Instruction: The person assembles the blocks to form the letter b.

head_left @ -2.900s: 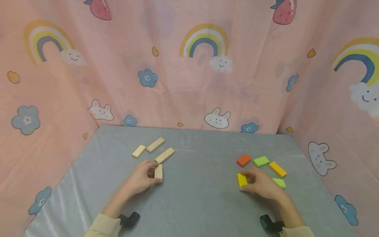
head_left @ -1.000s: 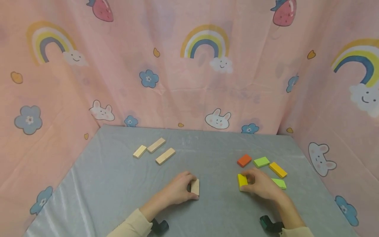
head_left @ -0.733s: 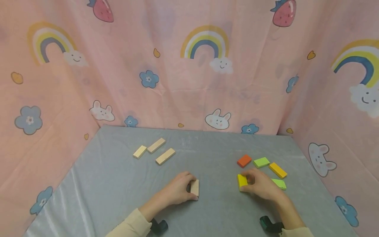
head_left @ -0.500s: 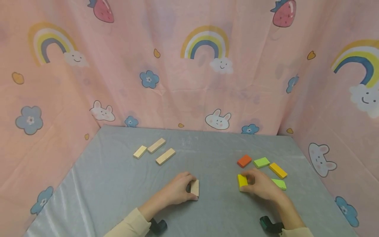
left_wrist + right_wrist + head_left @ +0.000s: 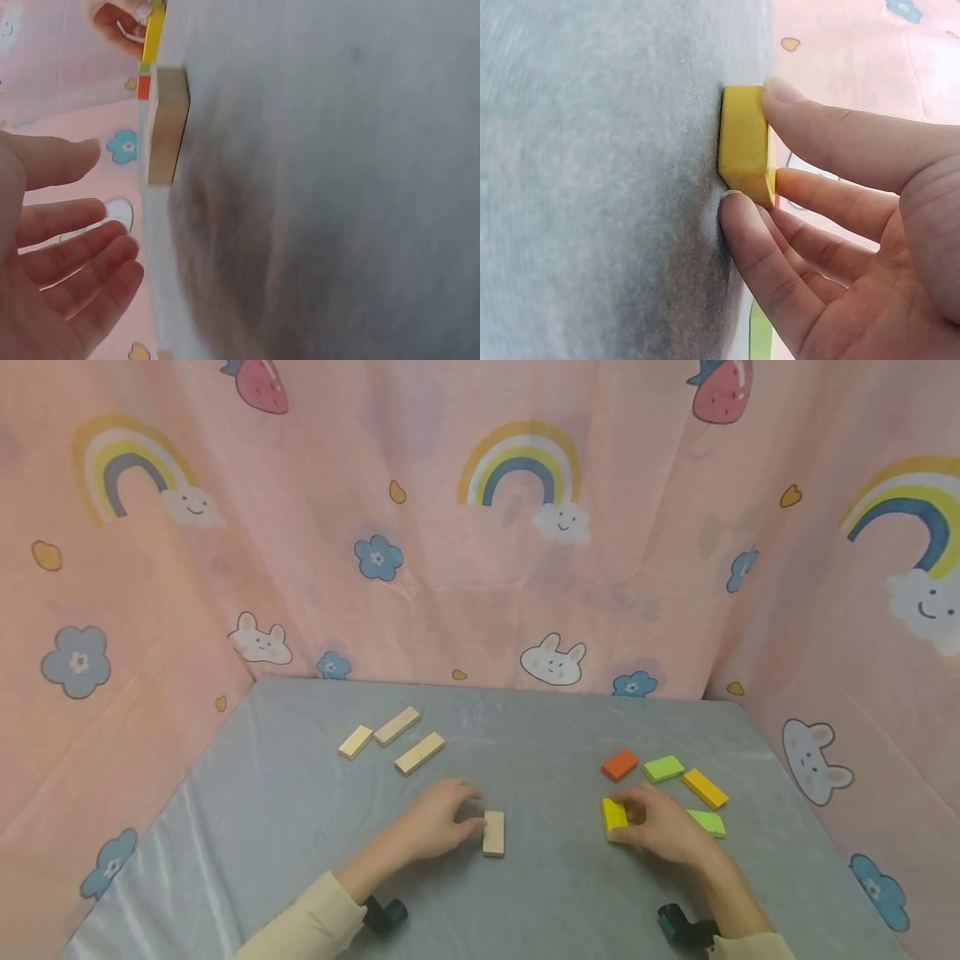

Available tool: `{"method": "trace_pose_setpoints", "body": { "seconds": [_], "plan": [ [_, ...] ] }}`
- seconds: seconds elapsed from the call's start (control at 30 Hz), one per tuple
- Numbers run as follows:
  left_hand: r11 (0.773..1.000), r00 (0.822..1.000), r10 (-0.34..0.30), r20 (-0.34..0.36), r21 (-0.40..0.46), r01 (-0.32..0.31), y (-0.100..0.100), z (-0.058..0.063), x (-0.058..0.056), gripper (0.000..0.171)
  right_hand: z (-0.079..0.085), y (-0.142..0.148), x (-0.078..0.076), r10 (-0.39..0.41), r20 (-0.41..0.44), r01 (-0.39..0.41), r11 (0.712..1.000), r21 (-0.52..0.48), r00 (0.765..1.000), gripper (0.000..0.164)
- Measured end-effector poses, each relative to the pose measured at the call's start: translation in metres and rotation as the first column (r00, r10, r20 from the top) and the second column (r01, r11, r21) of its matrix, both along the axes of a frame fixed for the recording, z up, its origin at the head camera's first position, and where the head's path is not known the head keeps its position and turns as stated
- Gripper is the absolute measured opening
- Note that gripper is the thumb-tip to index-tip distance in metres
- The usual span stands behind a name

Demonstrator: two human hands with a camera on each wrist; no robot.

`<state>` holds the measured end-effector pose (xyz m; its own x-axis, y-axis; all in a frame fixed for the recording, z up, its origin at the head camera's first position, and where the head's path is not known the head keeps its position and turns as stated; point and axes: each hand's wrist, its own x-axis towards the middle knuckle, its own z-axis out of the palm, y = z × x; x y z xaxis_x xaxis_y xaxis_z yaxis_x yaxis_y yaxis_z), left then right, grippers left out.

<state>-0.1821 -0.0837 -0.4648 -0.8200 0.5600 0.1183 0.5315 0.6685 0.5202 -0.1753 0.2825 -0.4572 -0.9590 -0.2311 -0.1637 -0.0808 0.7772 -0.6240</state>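
A plain wooden block (image 5: 493, 834) lies flat near the middle of the table. My left hand (image 5: 438, 821) is just left of it, fingers apart and holding nothing; in the left wrist view a gap shows between the fingertips and the wooden block (image 5: 169, 126). On the right, my right hand (image 5: 663, 824) grips a yellow block (image 5: 614, 820) resting on the cloth. The right wrist view shows thumb and fingers around the yellow block (image 5: 744, 131).
Three more wooden blocks (image 5: 420, 754) lie at the back left. Around the right hand are a red block (image 5: 619, 765), a green block (image 5: 663, 768), an orange-yellow block (image 5: 705, 788) and another green block (image 5: 708, 823), partly hidden. Grey cloth (image 5: 540, 752) covers the table; a pink curtain (image 5: 480, 602) encloses it.
The left hand carried the wooden block from the left to the middle, then let go of it and drew back a little to the left. The right hand has stayed on the yellow block.
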Motion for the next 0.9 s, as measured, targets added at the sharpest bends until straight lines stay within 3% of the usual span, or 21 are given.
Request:
{"method": "trace_pose_setpoints", "body": {
  "seconds": [0.2, 0.6, 0.9],
  "plan": [
    [0.998, 0.998, 0.049, -0.034, 0.039, -0.047, -0.012, 0.009, -0.01, 0.031, 0.0, 0.0, -0.001, 0.007, -0.006, -0.007, 1.0, -0.003, 1.0, 0.062],
    [0.981, 0.986, 0.107, -0.129, 0.174, -0.084, -0.041, 0.017, -0.036, 0.025, -0.003, 0.003, 0.0, 0.023, -0.023, -0.024, 1.0, -0.016, 0.999, 0.06],
    [0.943, 0.954, 0.202, -0.22, 0.308, -0.129, -0.077, 0.016, -0.054, 0.022, -0.004, 0.002, -0.001, 0.02, -0.014, -0.02, 1.0, -0.006, 1.0, 0.062]
  ]
}}
